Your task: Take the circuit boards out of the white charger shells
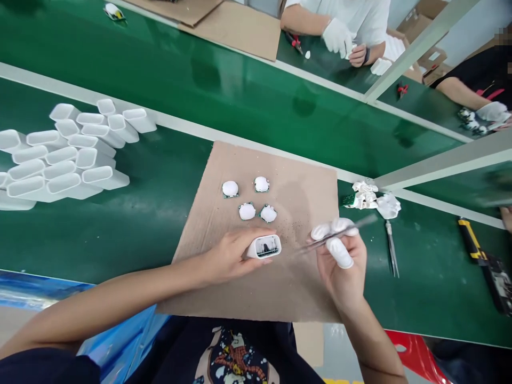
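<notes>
My left hand (pixel 232 256) is wrapped round a white oval-ended housing (pixel 253 249), whose open end faces right and shows a dark part and board inside. My right hand (pixel 342 261), with white finger covers on several fingertips, holds thin metal tweezers (pixel 320 242), blurred by motion. Their tips point left, a short way from the housing and apart from it. Beyond my left hand, several white-topped pieces with green board edges (pixel 247 211) lie on a brown cardboard sheet (pixel 304 298).
Many white housings (pixel 64 170) stand grouped at the left. To the right lie crumpled white covers (pixel 388 206), another pair of tweezers (pixel 392 249) and a yellow-and-black tool (pixel 472 240). A metal frame post (pixel 444 157) slants across the right. Two other people work beyond.
</notes>
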A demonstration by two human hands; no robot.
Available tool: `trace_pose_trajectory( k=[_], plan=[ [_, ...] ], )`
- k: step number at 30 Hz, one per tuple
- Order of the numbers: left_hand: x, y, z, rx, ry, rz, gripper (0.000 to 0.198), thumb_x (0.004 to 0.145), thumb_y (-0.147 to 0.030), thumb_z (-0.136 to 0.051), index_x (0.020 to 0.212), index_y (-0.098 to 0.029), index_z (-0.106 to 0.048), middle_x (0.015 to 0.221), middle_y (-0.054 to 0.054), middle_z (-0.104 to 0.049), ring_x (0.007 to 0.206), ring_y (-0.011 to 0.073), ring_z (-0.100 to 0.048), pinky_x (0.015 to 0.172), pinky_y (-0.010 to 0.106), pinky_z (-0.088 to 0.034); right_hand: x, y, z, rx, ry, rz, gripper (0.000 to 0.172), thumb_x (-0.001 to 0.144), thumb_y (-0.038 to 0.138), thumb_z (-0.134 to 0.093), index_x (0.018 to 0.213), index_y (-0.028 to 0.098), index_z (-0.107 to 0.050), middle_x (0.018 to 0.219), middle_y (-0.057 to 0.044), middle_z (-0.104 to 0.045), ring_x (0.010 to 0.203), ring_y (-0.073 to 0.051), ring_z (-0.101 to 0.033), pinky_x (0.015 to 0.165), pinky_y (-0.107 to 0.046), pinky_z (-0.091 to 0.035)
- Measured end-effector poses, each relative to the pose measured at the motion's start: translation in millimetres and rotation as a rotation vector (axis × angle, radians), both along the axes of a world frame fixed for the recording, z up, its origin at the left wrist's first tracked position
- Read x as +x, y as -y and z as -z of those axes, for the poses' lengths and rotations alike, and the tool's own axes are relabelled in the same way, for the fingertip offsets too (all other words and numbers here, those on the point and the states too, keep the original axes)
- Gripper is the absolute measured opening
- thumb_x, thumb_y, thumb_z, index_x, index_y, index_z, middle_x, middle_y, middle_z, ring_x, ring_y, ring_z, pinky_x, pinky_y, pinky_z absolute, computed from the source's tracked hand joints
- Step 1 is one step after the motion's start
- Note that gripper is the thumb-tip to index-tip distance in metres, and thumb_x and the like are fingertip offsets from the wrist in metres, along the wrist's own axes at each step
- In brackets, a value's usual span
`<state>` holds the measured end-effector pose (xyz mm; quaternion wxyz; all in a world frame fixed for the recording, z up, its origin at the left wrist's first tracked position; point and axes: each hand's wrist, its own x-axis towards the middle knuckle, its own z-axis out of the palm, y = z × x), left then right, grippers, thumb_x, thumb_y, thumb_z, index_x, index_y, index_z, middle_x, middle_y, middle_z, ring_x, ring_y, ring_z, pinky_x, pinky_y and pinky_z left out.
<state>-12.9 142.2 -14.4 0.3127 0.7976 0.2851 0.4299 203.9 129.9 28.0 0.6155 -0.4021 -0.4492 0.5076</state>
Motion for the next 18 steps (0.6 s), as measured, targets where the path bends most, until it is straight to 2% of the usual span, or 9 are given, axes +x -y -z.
trace_pose_trajectory(
  k=[2, 4, 6, 8, 12, 15, 18],
  plan=[
    [0.7, 2.5, -4.3, -0.003, -0.017, -0.03, 0.033, 0.092, -0.027, -0.061, 0.122, -0.017, -0.051, 0.105, 0.01, -0.074, 0.091, 0.0175, -0.073, 0.077, 0.026, -0.061, 0.2, 8.3, 2.2, 0.143, 0.061, 0.097, 0.014, 0.088, 0.021, -0.066, 0.099, 0.028, -0.059, 0.085, 0.002, -0.069, 0.078, -0.016, -0.071, 0.068, -0.033, -0.064],
    [1.3, 3.7, -8.1, 0.005, -0.036, -0.048, 0.03, 0.092, -0.028, -0.061, 0.119, -0.017, -0.053, 0.1, 0.009, -0.074, 0.088, 0.0174, -0.073, 0.076, 0.026, -0.061, 4.8, 16.3, 2.7, 0.321, 0.196, 0.114, 0.02, 0.091, 0.016, -0.062, 0.106, 0.029, -0.058, 0.089, 0.001, -0.07, 0.083, -0.019, -0.073, 0.072, -0.041, -0.066],
    [1.4, 3.7, -10.9, 0.003, -0.047, -0.055, 0.028, 0.093, -0.029, -0.06, 0.117, -0.016, -0.053, 0.096, 0.008, -0.073, 0.085, 0.0171, -0.072, 0.075, 0.026, -0.06, 11.2, 23.0, 0.1, 0.461, 0.364, 0.027, 0.029, 0.09, 0.011, -0.06, 0.114, 0.027, -0.058, 0.097, -0.003, -0.073, 0.086, -0.022, -0.075, 0.072, -0.045, -0.067],
    [0.8, 2.7, -12.7, -0.012, -0.05, -0.059, 0.027, 0.094, -0.029, -0.059, 0.117, -0.016, -0.053, 0.093, 0.008, -0.072, 0.082, 0.0166, -0.071, 0.071, 0.026, -0.06, 16.9, 27.7, -4.5, 0.516, 0.516, -0.079, 0.038, 0.087, 0.005, -0.06, 0.119, 0.026, -0.059, 0.11, -0.006, -0.074, 0.089, -0.024, -0.075, 0.076, -0.046, -0.068],
    [-1.0, 0.3, -14.1, -0.016, -0.064, -0.077, 0.028, 0.093, -0.028, -0.061, 0.117, -0.017, -0.053, 0.092, 0.007, -0.071, 0.08, 0.0169, -0.07, 0.07, 0.027, -0.06, 23.8, 34.1, -10.8, 0.432, 0.646, -0.179, 0.06, 0.079, -0.004, -0.061, 0.125, 0.034, -0.056, 0.13, 0.0, -0.067, 0.101, -0.023, -0.074, 0.086, -0.039, -0.067],
    [-1.6, 0.4, -12.1, -0.002, -0.06, -0.09, 0.031, 0.09, -0.026, -0.064, 0.118, -0.016, -0.055, 0.093, 0.008, -0.071, 0.083, 0.0176, -0.07, 0.072, 0.028, -0.06, 26.8, 39.6, -10.9, 0.34, 0.675, -0.225, 0.056, 0.079, -0.003, -0.063, 0.119, 0.035, -0.058, 0.132, 0.002, -0.065, 0.111, -0.024, -0.07, 0.089, -0.036, -0.066],
    [-2.0, 2.2, -6.8, 0.004, -0.054, -0.095, 0.037, 0.088, -0.021, -0.066, 0.122, -0.016, -0.054, 0.097, 0.009, -0.071, 0.09, 0.0193, -0.07, 0.077, 0.03, -0.061, 26.8, 44.1, -11.1, 0.261, 0.722, -0.217, 0.055, 0.078, 0.0, -0.067, 0.118, 0.037, -0.06, 0.129, 0.002, -0.067, 0.111, -0.025, -0.07, 0.091, -0.04, -0.065]
  ],
)
